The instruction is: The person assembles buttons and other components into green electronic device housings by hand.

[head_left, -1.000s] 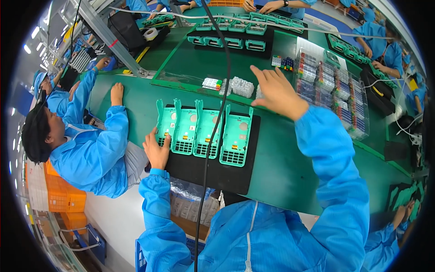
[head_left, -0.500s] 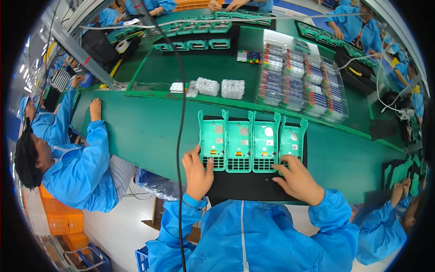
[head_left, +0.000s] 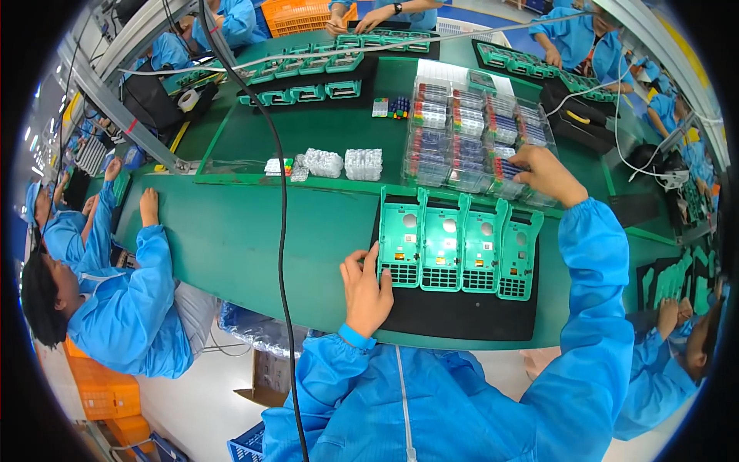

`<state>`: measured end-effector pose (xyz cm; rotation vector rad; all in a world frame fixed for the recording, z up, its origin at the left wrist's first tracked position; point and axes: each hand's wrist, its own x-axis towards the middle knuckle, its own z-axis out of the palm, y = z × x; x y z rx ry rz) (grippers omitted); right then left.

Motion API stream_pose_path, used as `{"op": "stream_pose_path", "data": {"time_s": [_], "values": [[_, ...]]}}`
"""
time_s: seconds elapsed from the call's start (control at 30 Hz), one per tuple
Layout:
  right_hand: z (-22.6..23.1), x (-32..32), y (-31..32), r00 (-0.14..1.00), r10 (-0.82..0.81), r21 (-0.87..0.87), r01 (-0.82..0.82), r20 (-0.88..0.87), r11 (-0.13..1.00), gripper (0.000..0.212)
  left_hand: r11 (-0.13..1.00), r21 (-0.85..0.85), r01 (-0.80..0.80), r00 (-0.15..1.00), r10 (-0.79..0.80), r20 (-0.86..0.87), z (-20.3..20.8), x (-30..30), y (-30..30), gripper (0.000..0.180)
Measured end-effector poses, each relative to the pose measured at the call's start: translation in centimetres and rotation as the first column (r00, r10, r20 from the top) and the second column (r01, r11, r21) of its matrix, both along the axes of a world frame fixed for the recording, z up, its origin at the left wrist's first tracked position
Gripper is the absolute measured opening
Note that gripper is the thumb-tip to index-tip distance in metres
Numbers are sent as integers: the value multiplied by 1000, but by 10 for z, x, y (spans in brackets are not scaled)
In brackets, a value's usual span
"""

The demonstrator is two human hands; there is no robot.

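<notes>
Clear tray (head_left: pixel 419 182) just far of four green cases (head_left: pixel 443 240); inside, rows of small button pads (head_left: pixel 467 146), blue and white. Cases in row on black mat (head_left: pixel 462 317). Your right hand (head_left: pixel 550 174): fingers bent at tray's near right pads; cannot tell if pinching. Your left hand (head_left: pixel 366 291): loosely spread, touching leftmost case.

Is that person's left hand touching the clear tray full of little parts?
Apart. The head view shows the left hand beside the green casings, with green tabletop separating it from the clear tray.
</notes>
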<state>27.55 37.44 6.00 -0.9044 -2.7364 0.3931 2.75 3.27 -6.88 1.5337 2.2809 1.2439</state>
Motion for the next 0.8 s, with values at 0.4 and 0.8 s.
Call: {"op": "stream_pose_path", "data": {"time_s": [0.4, 0.8], "values": [[7, -27, 26, 941, 157, 115, -199, 300, 973, 43, 1000, 22, -6, 1000, 5, 13, 0, -2, -2, 51], [5, -23, 47, 948, 214, -147, -183, 237, 972, 43, 1000, 7, -28, 999, 28, 30, -2, -3, -4, 49]]}}
